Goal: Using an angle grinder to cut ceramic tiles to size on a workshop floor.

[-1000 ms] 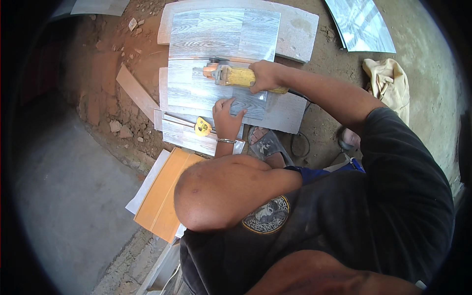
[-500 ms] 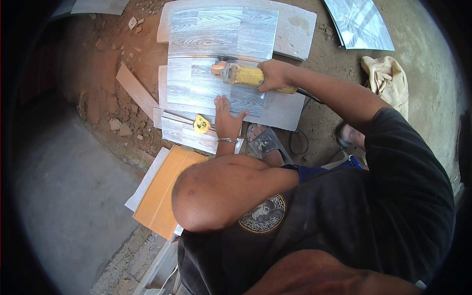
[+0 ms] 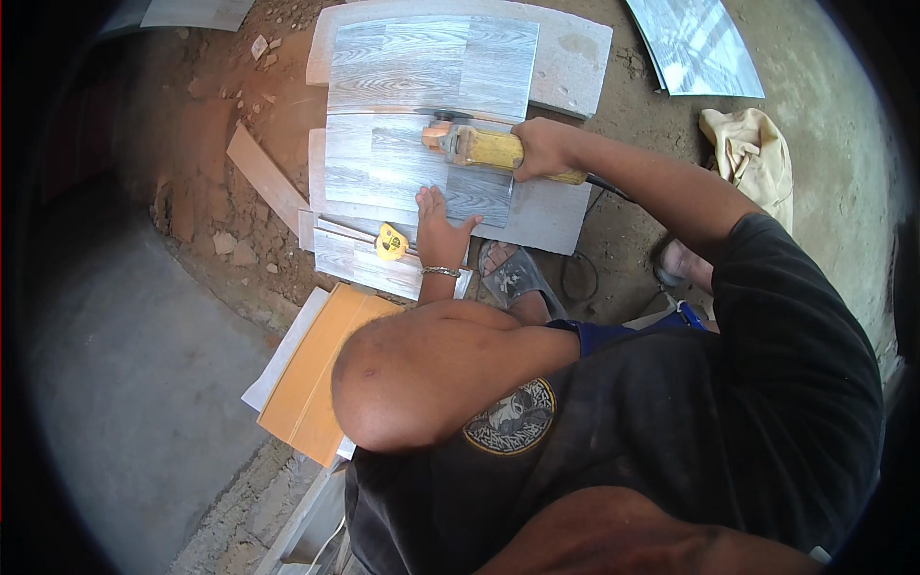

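Wrapped round the yellow body of an angle grinder point(image 3: 489, 149), my right hand point(image 3: 544, 150) holds the tool level over a grey wood-patterned tile point(image 3: 383, 158). The grinder's dark disc lies along a straight line that crosses the tile from side to side. My left hand point(image 3: 441, 233) rests flat on the tile's near edge, fingers stretched out and thumb spread. Beside that hand a yellow tape measure point(image 3: 391, 242) sits on another wood-patterned piece point(image 3: 359, 264). Pale slabs point(image 3: 565, 72) support the tile from below.
Orange-brown boards point(image 3: 321, 374) lean near my left knee. A narrow brown strip point(image 3: 265, 177) lies on the rubble at left. Shiny tiles point(image 3: 695, 48) and a cream cloth point(image 3: 752, 158) are at right. The grinder's black cable point(image 3: 580, 278) loops near my sandalled foot point(image 3: 517, 278).
My right hand and the grinder have shifted slightly to the right along the line on the tile. The left hand stays in place on the tile.
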`<state>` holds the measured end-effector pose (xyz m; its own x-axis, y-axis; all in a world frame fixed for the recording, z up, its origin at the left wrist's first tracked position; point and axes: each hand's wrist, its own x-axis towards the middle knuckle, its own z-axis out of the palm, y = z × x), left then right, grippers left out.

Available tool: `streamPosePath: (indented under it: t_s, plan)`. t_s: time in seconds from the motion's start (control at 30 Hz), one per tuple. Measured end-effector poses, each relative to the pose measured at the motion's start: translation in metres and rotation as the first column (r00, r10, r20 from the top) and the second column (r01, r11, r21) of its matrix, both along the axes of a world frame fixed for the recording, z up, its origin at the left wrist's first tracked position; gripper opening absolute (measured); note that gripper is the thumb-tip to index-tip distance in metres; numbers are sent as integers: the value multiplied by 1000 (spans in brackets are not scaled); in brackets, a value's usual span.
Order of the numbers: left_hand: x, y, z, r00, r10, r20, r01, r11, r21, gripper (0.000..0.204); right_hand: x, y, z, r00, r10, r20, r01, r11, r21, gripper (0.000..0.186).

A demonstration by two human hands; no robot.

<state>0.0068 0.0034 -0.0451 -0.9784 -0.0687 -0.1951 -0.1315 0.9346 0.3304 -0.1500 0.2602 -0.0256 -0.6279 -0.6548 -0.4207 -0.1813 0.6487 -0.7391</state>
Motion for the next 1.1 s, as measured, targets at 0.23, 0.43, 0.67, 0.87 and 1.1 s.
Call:
streamPosePath:
  t_s: [0.23,0.43,0.67,0.87,1.1]
  plan:
    - [-1,-1,-2,1000,-15,13,15,1000,-16,107,13,29,9,1000,-25,12,25,999,-27,61]
    - [-1,-1,-3,1000,-24,6,24,1000,-14,105,13,22,7,999,-32,20,33,999,-18,56]
    - [-4,3,6,999,-7,40,7,1000,-1,103,11,20,-3,1000,-3,-14,3,1000,19,56]
    - [-4,-2,4,998,-3,63,5,999,-39,103,15,29,6,1000,-6,-9,6,1000,23,58]
    - [-5,1,7,997,-1,77,2,1000,-8,105,20,46,3,1000,-19,-9,19,1000,15,60]
